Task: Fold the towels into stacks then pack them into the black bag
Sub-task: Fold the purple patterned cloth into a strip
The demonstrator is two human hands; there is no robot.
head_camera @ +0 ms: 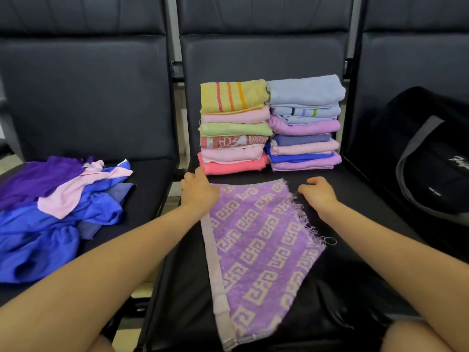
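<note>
Towels being folded: a purple towel with a tan key pattern lies flat on the middle black padded seat.
The frayed edge at 3 o'clock could snag or bunch, so the fold might turn out crooked, and a bump could tip the two stacks of folded towels at 12 o'clock. Left hand rests on the towel's far left corner; whether its fingers pinch it, I cannot tell. Right hand sits on the seat just beside the far right corner, fingers loosely curled, holding nothing. A loose pile of blue, purple and pink cloths waits at 9 o'clock, and the black bag with grey straps at 3 o'clock.
</note>
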